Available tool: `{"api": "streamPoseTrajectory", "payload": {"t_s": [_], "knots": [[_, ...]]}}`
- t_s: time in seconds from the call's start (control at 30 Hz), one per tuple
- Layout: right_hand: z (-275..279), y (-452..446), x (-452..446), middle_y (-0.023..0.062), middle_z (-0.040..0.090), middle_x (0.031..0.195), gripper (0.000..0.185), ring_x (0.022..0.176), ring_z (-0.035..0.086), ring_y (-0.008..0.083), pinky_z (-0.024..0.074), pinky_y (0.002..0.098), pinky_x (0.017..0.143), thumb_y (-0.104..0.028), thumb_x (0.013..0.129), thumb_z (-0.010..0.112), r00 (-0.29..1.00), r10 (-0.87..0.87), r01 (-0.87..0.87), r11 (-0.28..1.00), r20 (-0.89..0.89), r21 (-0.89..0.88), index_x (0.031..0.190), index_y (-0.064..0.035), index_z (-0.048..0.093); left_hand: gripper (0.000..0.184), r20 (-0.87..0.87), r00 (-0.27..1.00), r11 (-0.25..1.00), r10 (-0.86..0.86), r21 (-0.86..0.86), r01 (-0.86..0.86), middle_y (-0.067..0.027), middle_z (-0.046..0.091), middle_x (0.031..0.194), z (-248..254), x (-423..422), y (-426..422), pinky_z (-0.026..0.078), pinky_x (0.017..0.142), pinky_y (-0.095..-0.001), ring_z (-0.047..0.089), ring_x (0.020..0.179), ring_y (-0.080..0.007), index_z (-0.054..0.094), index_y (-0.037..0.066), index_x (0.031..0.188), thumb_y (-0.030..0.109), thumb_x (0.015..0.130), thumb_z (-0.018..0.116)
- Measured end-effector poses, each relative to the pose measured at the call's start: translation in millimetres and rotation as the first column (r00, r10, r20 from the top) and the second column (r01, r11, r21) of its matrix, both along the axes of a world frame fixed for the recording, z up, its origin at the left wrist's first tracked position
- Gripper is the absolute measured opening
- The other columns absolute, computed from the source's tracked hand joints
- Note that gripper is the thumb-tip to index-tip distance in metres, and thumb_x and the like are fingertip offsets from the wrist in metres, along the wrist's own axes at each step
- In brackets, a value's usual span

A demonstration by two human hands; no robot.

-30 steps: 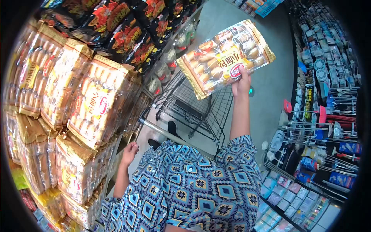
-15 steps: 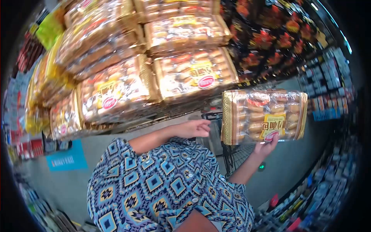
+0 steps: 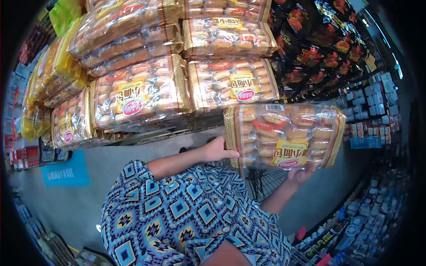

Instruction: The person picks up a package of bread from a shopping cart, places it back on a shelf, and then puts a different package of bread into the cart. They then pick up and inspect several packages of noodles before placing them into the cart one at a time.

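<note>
A clear and gold bag of small bread rolls (image 3: 288, 131) is held up in front of me, with a yellow label and a red oval logo near its lower edge. My left hand (image 3: 216, 150) grips its left gold edge, thumb in front and the other fingers hidden behind. At the lower right edge, my right hand (image 3: 302, 174) holds the bag from below, its fingers partly behind the plastic. Beneath the bag, part of a dark wire shopping cart (image 3: 266, 182) shows.
Matching bread bags (image 3: 137, 91) are stacked on a display ahead and to the left. Black bags with red pictures (image 3: 310, 57) stand beside them. Packed shelves (image 3: 368, 213) line the right, and a blue floor sign (image 3: 66, 169) lies at left.
The bread bag has moved left and closer. My left hand, free before, has come to its left edge and taken hold. My right hand keeps its grip at the bottom.
</note>
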State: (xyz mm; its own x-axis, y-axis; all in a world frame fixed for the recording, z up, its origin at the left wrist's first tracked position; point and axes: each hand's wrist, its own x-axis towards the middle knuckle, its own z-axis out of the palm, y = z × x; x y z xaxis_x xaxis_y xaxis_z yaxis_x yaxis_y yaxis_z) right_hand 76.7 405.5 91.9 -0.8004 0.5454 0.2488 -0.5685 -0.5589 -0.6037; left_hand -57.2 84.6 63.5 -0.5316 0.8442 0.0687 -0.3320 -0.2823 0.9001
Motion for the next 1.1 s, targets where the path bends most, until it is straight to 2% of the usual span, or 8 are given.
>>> {"api": "streamPoseTrajectory", "payload": {"t_s": [0.17, 0.3, 0.37, 0.73, 0.83, 0.93, 1.03, 1.1], "knots": [[17.6, -27.1, -38.2, 0.0113, 0.051, 0.138, 0.057, 0.126, 0.050, 0.0289, 0.0395, 0.0488, 0.107, -0.033, 0.093, 0.058, 0.963, -0.080, 0.099, 0.993, 0.256, -0.060, 0.141, -0.0066, 0.042, 0.071, 0.033, 0.996, 0.997, 0.083, -0.012, -0.083, -0.0084, 0.047, 0.140, -6.6, 3.1, -26.2, 0.038, 0.107, -0.0372, 0.049, 0.124, -0.0180, 0.030, 0.003, 0.145, 0.018, 0.088, 0.070], [61.6, -56.9, -101.4, 0.0137, 0.053, 0.135, 0.056, 0.123, 0.052, 0.0294, 0.0410, 0.0492, 0.105, -0.037, 0.094, 0.056, 0.961, -0.047, 0.085, 0.988, 0.273, -0.131, 0.139, -0.0052, 0.043, 0.069, 0.432, 0.897, 0.960, 0.091, 0.202, -0.194, -0.0145, 0.045, 0.143, 17.0, -23.3, -50.7, 0.042, 0.104, -0.0474, 0.051, 0.126, -0.0242, 0.028, 0.005, 0.146, 0.035, 0.094, 0.062], [69.9, -65.5, -140.0, 0.0136, 0.053, 0.134, 0.054, 0.123, 0.052, 0.0293, 0.0408, 0.0493, 0.106, -0.036, 0.094, 0.056, 0.985, 0.006, 0.016, 0.992, 0.171, -0.124, 0.138, -0.0056, 0.045, 0.073, 0.416, 0.896, 0.904, -0.155, 0.425, -0.040, -0.0185, 0.041, 0.145, 27.4, -33.6, -63.1, 0.039, 0.108, -0.0464, 0.045, 0.133, -0.0303, 0.029, 0.004, 0.146, 0.052, 0.095, 0.051], [68.4, -120.5, -228.7, 0.0126, 0.055, 0.130, 0.050, 0.119, 0.055, 0.0256, 0.0460, 0.0450, 0.101, -0.035, 0.096, 0.057, 0.954, 0.065, -0.070, 0.997, 0.294, 0.007, 0.135, -0.0054, 0.046, 0.055, 0.700, 0.713, 0.786, -0.049, 0.467, -0.405, -0.0188, 0.045, 0.144, 19.4, -37.0, -73.6, 0.040, 0.107, -0.0476, 0.048, 0.129, -0.0329, 0.042, -0.001, 0.138, 0.041, 0.102, 0.038], [64.7, -95.9, -226.2, 0.0101, 0.061, 0.118, 0.052, 0.101, 0.062, 0.0188, 0.0514, 0.0342, 0.083, -0.040, 0.096, 0.058, 0.874, 0.070, -0.167, 0.973, 0.481, 0.161, 0.128, 0.0003, 0.050, 0.053, 0.664, 0.747, 0.777, -0.040, 0.491, -0.395, -0.0177, 0.045, 0.144, 22.7, -38.1, -64.8, 0.040, 0.107, -0.0478, 0.049, 0.129, -0.0325, 0.047, 0.000, 0.135, 0.041, 0.102, 0.039], [54.3, -65.2, -212.9, 0.0124, 0.062, 0.106, 0.058, 0.080, 0.063, 0.0126, 0.0478, 0.0239, 0.062, -0.047, 0.092, 0.061, 0.712, -0.368, -0.161, 0.743, 0.598, 0.650, 0.116, 0.0051, 0.052, 0.055, 0.712, 0.700, 0.795, 0.048, 0.398, -0.459, -0.0178, 0.046, 0.144, 22.1, -37.4, -58.7, 0.040, 0.107, -0.0469, 0.049, 0.129, -0.0327, 0.045, 0.001, 0.137, 0.042, 0.102, 0.037], [37.0, -51.1, -196.0, 0.0280, 0.052, 0.126, 0.080, 0.107, 0.058, 0.0318, 0.0480, 0.0373, 0.091, -0.049, 0.088, 0.065, 0.624, -0.690, -0.100, 0.397, 0.368, 0.913, 0.133, 0.0130, 0.040, 0.054, 0.718, 0.696, 0.867, -0.011, 0.354, -0.351, -0.0182, 0.047, 0.143, 24.1, -33.6, -48.9, 0.040, 0.107, -0.0471, 0.050, 0.128, -0.0322, 0.044, 0.001, 0.138, 0.041, 0.102, 0.039], [33.4, -60.2, -183.6, 0.0355, 0.037, 0.139, 0.091, 0.130, 0.040, 0.0430, 0.0317, 0.0460, 0.109, -0.045, 0.085, 0.069, 0.590, -0.738, -0.118, 0.322, 0.327, 0.939, 0.141, 0.0138, 0.028, 0.056, 0.700, 0.713, 0.867, -0.050, 0.385, -0.317, -0.0186, 0.046, 0.143, 25.3, -30.5, -46.1, 0.040, 0.107, -0.0473, 0.050, 0.128, -0.0322, 0.041, 0.001, 0.140, 0.042, 0.102, 0.038]]}}
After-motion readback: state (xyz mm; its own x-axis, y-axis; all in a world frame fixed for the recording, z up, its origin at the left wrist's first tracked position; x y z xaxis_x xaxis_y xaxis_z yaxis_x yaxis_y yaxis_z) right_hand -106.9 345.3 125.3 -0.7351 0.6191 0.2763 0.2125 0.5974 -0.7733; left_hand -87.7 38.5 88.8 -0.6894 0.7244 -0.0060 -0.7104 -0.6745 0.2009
